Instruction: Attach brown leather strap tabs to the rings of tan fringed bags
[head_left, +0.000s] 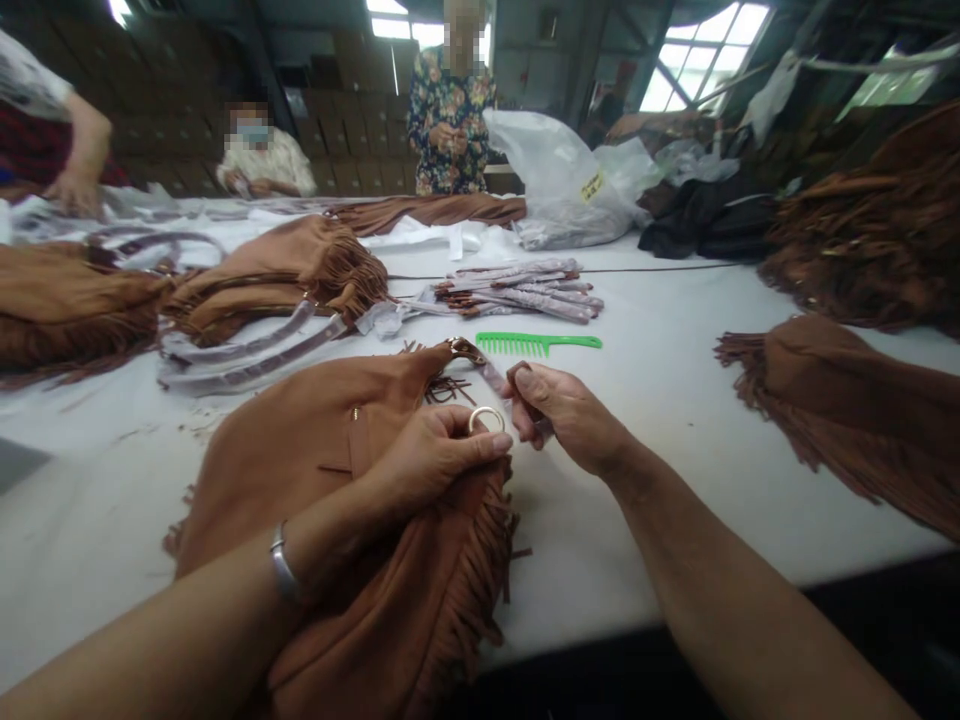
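A brown fringed handbag (292,420) lies on the white table in front of me, its fringe hanging along the right side. My left hand (442,450) reaches over it and pinches a pale metal ring (487,416) at its upper right corner. Close by, my right hand (559,405) is closed around the end of a plastic-wrapped strap (491,375). The strap's other end meets a metal clasp (461,347) at the bag's top. The fingers hide part of the strap's end. Just beyond my hands lies a green comb (536,344).
Wrapped straps (525,290) lie in a pile past the comb. More fringed bags (277,270) are at the left, with another bag (855,400) and a heap (877,230) at the right. Clear plastic bags (562,180) stand farther back. Several people work across the table (675,480).
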